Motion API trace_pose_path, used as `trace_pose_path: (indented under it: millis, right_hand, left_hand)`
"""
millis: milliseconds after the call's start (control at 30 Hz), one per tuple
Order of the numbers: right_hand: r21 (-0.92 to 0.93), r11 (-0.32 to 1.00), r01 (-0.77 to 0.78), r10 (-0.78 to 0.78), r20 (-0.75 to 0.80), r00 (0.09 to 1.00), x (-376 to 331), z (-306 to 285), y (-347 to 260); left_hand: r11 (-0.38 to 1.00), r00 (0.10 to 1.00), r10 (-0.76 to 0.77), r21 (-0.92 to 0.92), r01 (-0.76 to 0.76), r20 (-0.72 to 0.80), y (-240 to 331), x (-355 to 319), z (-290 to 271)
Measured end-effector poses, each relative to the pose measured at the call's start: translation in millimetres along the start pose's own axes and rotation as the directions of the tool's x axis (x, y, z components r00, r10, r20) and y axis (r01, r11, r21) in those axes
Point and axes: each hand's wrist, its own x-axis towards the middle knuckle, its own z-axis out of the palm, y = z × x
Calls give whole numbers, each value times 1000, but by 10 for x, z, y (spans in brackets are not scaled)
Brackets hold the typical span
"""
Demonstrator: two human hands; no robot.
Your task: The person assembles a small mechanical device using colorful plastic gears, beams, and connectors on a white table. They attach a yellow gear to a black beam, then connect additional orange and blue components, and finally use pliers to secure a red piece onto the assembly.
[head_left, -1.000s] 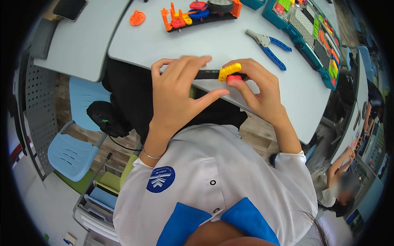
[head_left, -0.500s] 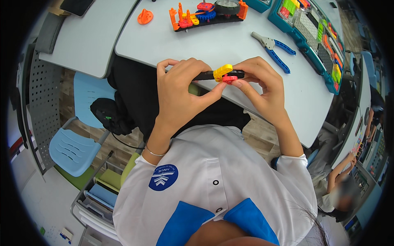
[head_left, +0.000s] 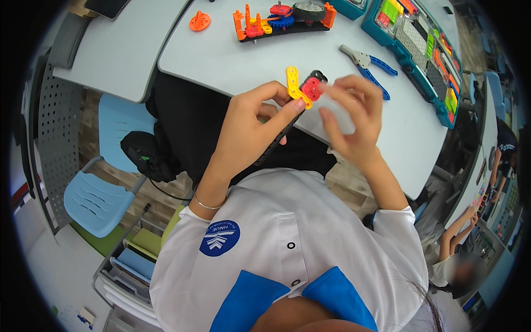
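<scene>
My left hand (head_left: 251, 122) grips a long black perforated beam (head_left: 274, 145) that slants down toward my lap, its thumb pressed near the upper end. Fixed at that end are a yellow angled connector (head_left: 292, 83) and a red connector piece (head_left: 312, 89). My right hand (head_left: 354, 119) is just to the right of the red piece, fingers spread and slightly blurred; the index fingertip is close to it, and whether they touch I cannot tell. Some of the left fingers are hidden behind the beam.
On the white table (head_left: 232, 61) stand a partly built model (head_left: 282, 30) with a wheel and blue gear, and an orange round part (head_left: 199, 21). Blue-handled pliers (head_left: 368, 69) lie right of my hands. A teal parts case (head_left: 409, 55) sits at the right edge.
The beam has turned from roughly level to steeply slanted, bringing the flat faces of the yellow and red pieces into view. My right hand has let go and opened.
</scene>
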Motion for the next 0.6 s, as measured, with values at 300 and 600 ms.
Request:
trace_pose_path:
  millis: [300, 600]
  right_hand:
    - [-168, 964, 206, -207, 14, 978, 15, 25, 7]
    - [297, 919, -259, 290, -64, 955, 49, -75, 5]
  left_hand:
    - [982, 976, 18, -185, 23, 215, 135, -12, -135]
    - [500, 580, 779, 795, -344, -240, -204, 890, -648]
